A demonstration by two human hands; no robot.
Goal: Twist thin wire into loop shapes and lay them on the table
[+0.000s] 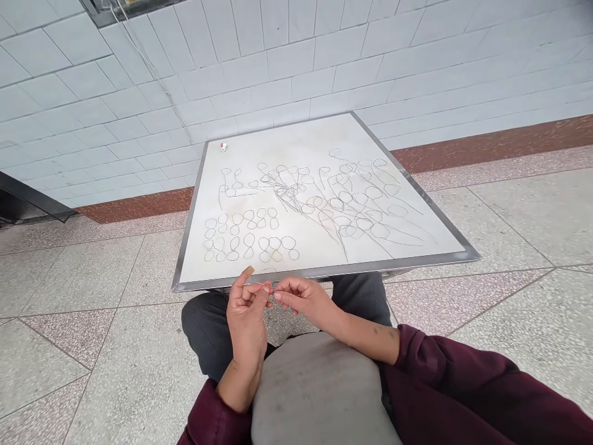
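Note:
My left hand (249, 309) is at the near edge of the table, thumb and a finger pinched on a thin reddish strand (265, 285). One finger of that hand sticks up, with a pale wrap near its tip. Close on its right, my right hand (303, 300) pinches at the same spot, its fingertips almost touching the left ones. The strand is too fine to follow fully. On the white tabletop beyond lie several thin dark wire loops with long tails (343, 216). Several small figure-eight wire pieces (249, 245) sit in rows at the near left.
The square white table (273, 148) has a grey metal rim and stands by a tiled wall (287, 62). A small white and red item (224, 147) lies at its far left corner. My legs are under the near edge.

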